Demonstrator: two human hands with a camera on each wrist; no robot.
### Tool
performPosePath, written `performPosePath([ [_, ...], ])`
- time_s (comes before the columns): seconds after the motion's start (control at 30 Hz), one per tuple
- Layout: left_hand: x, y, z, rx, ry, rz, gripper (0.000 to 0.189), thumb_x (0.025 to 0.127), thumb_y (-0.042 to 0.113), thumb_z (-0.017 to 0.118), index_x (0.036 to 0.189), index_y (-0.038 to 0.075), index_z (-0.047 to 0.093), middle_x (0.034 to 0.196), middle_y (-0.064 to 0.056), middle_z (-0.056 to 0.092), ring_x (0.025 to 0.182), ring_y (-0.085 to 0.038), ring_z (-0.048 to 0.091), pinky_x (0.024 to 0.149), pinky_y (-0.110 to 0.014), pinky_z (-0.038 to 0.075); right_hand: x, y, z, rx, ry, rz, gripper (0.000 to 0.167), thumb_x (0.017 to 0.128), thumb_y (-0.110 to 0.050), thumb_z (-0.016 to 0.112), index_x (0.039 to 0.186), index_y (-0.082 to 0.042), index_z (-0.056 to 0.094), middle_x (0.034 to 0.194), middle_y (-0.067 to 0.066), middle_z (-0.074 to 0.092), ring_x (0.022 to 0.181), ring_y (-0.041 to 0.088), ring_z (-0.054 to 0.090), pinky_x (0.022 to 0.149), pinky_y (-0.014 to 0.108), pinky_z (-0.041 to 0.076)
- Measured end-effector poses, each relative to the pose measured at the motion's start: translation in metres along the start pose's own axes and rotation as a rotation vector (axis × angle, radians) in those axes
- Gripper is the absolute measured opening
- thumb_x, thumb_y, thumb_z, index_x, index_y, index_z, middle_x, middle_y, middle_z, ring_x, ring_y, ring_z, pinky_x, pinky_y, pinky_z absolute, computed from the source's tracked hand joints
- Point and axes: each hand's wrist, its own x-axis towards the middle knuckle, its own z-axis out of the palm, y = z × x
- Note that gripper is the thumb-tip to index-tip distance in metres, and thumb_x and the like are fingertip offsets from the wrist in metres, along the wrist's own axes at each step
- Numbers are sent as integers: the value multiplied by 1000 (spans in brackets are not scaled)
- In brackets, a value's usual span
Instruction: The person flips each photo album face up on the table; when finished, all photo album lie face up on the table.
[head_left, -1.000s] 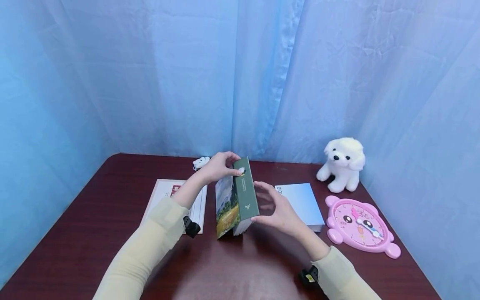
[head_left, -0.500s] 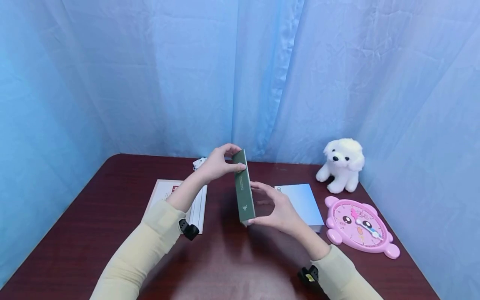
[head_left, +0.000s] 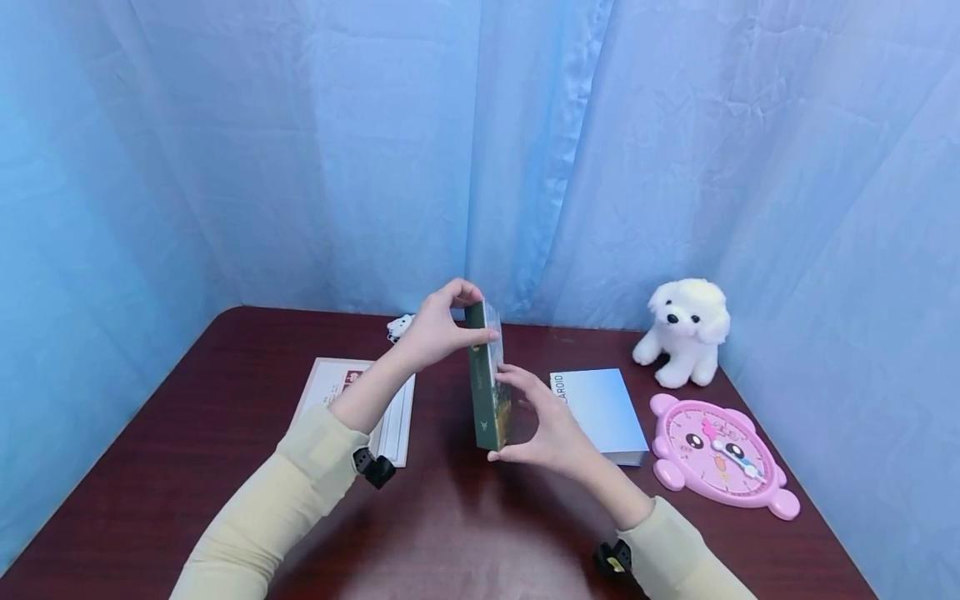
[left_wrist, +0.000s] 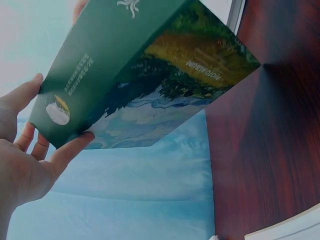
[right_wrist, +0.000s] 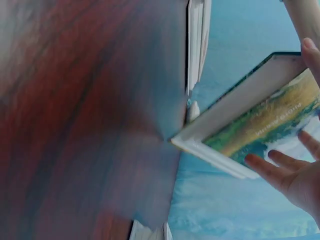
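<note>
A thick photo album (head_left: 483, 392) stands on edge at mid-table, green spine (left_wrist: 95, 65) upward, painted landscape on its covers. My left hand (head_left: 442, 329) pinches its far upper end, thumb on one side and fingers on the other. At the near end my right hand (head_left: 551, 429) has its thumb by the spine's lower corner. Its spread fingers (right_wrist: 267, 170) lie against the right cover in the right wrist view. The page block (right_wrist: 235, 112) appears there as a pale band, and the album's lower corner comes down at the tabletop (right_wrist: 100, 125).
Left of the album lies a white printed pad (head_left: 390, 425), partly behind my left forearm. A small white figurine (head_left: 400, 327) stands at the back edge. To the right are a blue-white box-like book (head_left: 603, 412), a pink toy clock (head_left: 716, 450) and a white plush dog (head_left: 682, 329).
The album has turned and tipped in both hands: its left cover has gone from sight and its right cover now shows. My left hand has risen slightly.
</note>
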Motion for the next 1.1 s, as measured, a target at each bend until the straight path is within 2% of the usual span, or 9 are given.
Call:
performPosePath([
  [0.1, -2, 3, 1, 8, 24, 19, 45, 75, 24, 81, 108, 11, 54, 108, -5, 57, 107, -22, 54, 77, -36, 53, 0, -1, 5, -6, 12, 25, 96, 61, -29, 90, 141, -26, 36, 150, 0, 32, 129, 21, 42, 91, 48, 49],
  [0.3, -4, 10, 4, 22, 116, 58, 32, 76, 20, 79, 99, 10, 60, 101, -3, 62, 104, -19, 57, 82, -37, 51, -1, 4, 14, 16, 33, -3, 98, 62, -28, 90, 141, -18, 33, 155, 5, 21, 135, 27, 31, 93, 51, 47],
  [0.53, -10, 24, 10, -17, 283, 189, 14, 76, 4, 74, 84, 4, 62, 90, -6, 62, 89, -23, 57, 68, -30, 46, 3, 11, 18, -172, 83, -54, 87, 70, -30, 84, 143, -24, 36, 159, 3, 9, 144, 25, 13, 106, 58, 28],
  [0.6, -10, 24, 10, -25, 312, 219, 13, 75, 3, 73, 81, 4, 62, 87, -6, 62, 86, -21, 57, 64, -28, 45, 5, 14, 18, -182, 108, -55, 83, 73, -28, 83, 143, -24, 38, 159, 3, 9, 144, 27, 12, 106, 60, 26],
  [0.73, -7, 15, 7, -60, 319, 225, 12, 75, 4, 73, 81, 6, 63, 85, -5, 63, 85, -15, 57, 66, -29, 48, 5, 22, 12, -165, 164, -11, 80, 75, -22, 81, 143, -23, 38, 158, 9, 8, 143, 33, 14, 102, 61, 31],
  [0.87, -5, 8, 3, -148, 305, 162, 13, 77, 5, 73, 83, 6, 62, 86, -7, 66, 88, -15, 59, 81, -32, 48, 3, 30, 1, -66, 202, 154, 86, 77, -22, 79, 147, -30, 29, 158, 9, 4, 141, 36, 20, 95, 57, 43],
  [0.93, -5, 5, 2, -189, 293, 139, 13, 77, 6, 73, 84, 5, 62, 86, -8, 67, 89, -15, 60, 88, -34, 46, 2, 32, -3, 1, 202, 237, 88, 79, -20, 77, 148, -35, 24, 158, 8, 7, 137, 39, 29, 89, 53, 48],
  [1.0, -5, 4, 2, -213, 277, 131, 14, 78, 6, 74, 85, 5, 62, 89, -9, 67, 89, -16, 61, 90, -35, 46, 1, 33, -6, 54, 193, 276, 89, 81, -15, 75, 149, -34, 21, 153, 12, 19, 127, 42, 41, 81, 48, 53],
  [1.1, -5, 1, 4, -245, 242, 131, 14, 79, 7, 74, 87, 5, 62, 94, -9, 66, 92, -17, 64, 87, -34, 48, -1, 34, -7, 68, 171, 238, 85, 83, -8, 72, 150, -25, 23, 141, 15, 33, 94, 44, 55, 64, 39, 55],
])
